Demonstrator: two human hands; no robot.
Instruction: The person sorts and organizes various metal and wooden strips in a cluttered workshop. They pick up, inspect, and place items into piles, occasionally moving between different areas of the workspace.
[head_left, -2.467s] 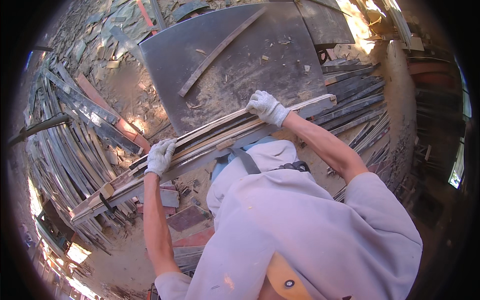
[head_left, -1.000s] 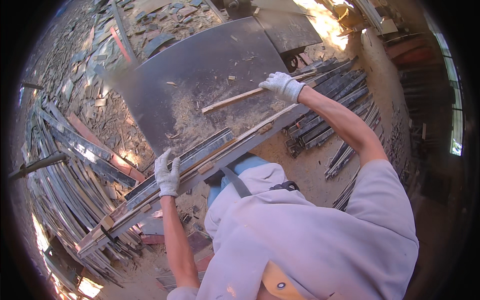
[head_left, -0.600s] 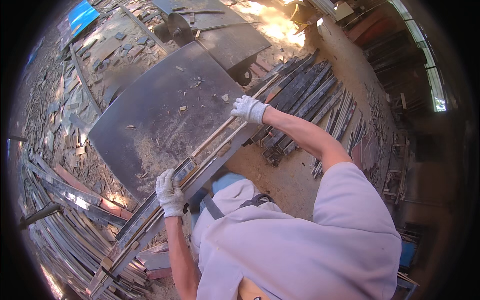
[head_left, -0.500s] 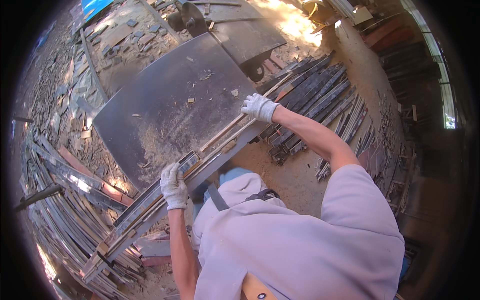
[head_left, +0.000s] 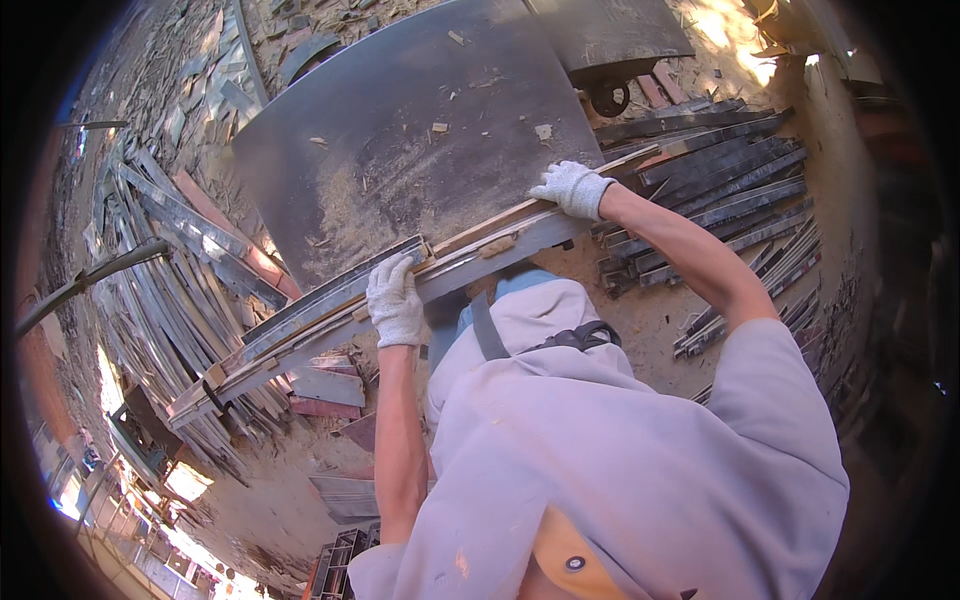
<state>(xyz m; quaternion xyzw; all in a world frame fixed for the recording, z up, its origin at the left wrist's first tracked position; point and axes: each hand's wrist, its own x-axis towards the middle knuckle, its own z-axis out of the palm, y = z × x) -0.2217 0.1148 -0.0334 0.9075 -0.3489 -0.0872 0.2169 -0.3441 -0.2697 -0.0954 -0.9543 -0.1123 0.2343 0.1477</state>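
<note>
The wooden strip (head_left: 490, 229) lies lengthwise along the grey rail (head_left: 545, 234) at the near edge of the dark surface (head_left: 400, 150), its far end extending past that edge toward the stacked boards (head_left: 720, 180). The right grip (head_left: 573, 190), gloved, is curled over the strip and grasping it. The left grip (head_left: 395, 302), also gloved, lies on the dark strips (head_left: 330, 295) beside the rail; whether it clenches them cannot be told.

Assessment: the strip is probably light and stiff lengthwise, with some flex owing to its slimness. Raw edges may splinter, and dust could make it slide; gloves appear suitable. Recommended hold: fingers over the top edge, thumb below, with a second hold well apart to limit sway.
</note>
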